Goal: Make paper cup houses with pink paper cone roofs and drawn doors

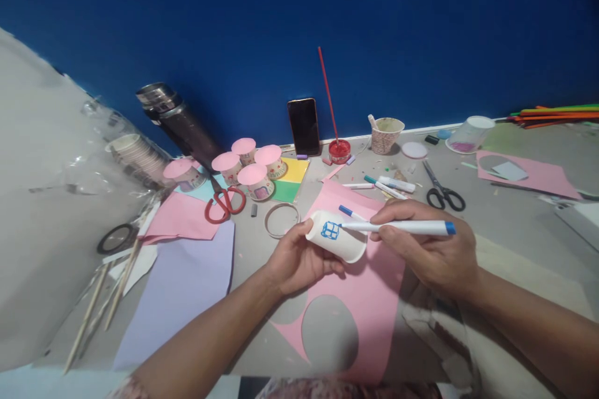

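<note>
My left hand [299, 259] is closed round a white paper cup [346, 245], which lies tilted on its side with its rim toward the lower right. A blue window with panes is drawn on the cup's wall. Between the fingers of my right hand [428, 249] is a white marker [412, 227] with a blue end, its tip at the right edge of the drawing. Beneath both hands lies a pink sheet [379, 299] with a round hole cut in it. A blue marker cap [345, 210] is just behind the cup.
Several small cups with pink tops [255, 174] stand at the back left, near red-handled scissors [224, 204] and a dark flask [182, 118]. A phone [304, 126] leans on the blue wall. Black scissors [442, 190] lie right of loose markers [395, 184]. A lilac sheet [187, 293] lies left.
</note>
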